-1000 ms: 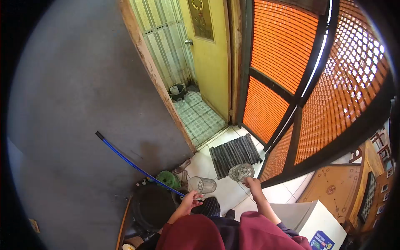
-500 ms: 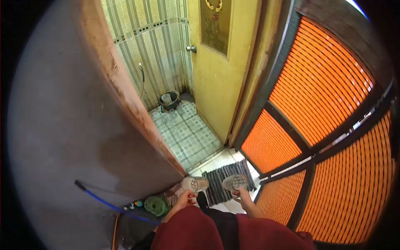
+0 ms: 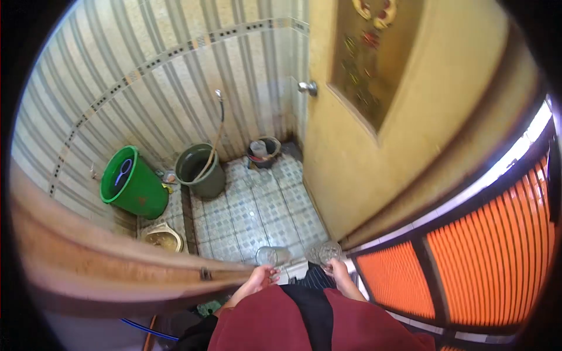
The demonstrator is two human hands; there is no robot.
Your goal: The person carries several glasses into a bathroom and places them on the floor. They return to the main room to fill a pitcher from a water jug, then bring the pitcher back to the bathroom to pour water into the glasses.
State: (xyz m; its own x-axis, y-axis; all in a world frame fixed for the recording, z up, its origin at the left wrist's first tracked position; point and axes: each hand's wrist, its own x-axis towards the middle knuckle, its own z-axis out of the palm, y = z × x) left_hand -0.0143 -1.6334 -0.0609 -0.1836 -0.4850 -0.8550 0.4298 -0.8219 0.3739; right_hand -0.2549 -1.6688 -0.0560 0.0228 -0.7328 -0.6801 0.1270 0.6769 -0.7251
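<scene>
My left hand (image 3: pixel 258 280) is closed on a clear drinking glass (image 3: pixel 275 255), which is tilted over with its round end facing me. In my right hand (image 3: pixel 340 274) is a second clear glass (image 3: pixel 323 252) with a patterned surface. The two glasses are held apart in front of my body, side by side at the bathroom doorway. Behind them shows the pale tiled floor (image 3: pixel 249 207). Part of the dark striped mat (image 3: pixel 316 277) lies below, between my hands.
A yellow door (image 3: pixel 342 169) stands open on the right, beside an orange slatted panel (image 3: pixel 486 257). Inside are a green tub (image 3: pixel 140 196), a dark bucket (image 3: pixel 209 186) with a hose (image 3: pixel 215 140), a small basin (image 3: pixel 264 161) and a toilet bowl (image 3: pixel 175 238). The door frame (image 3: pixel 117 257) borders the left.
I have moved forward to the doorway, and more of the bathroom shows, including the green tub, bucket and toilet. Both glasses stay in my hands; the mat is now mostly hidden beneath me.
</scene>
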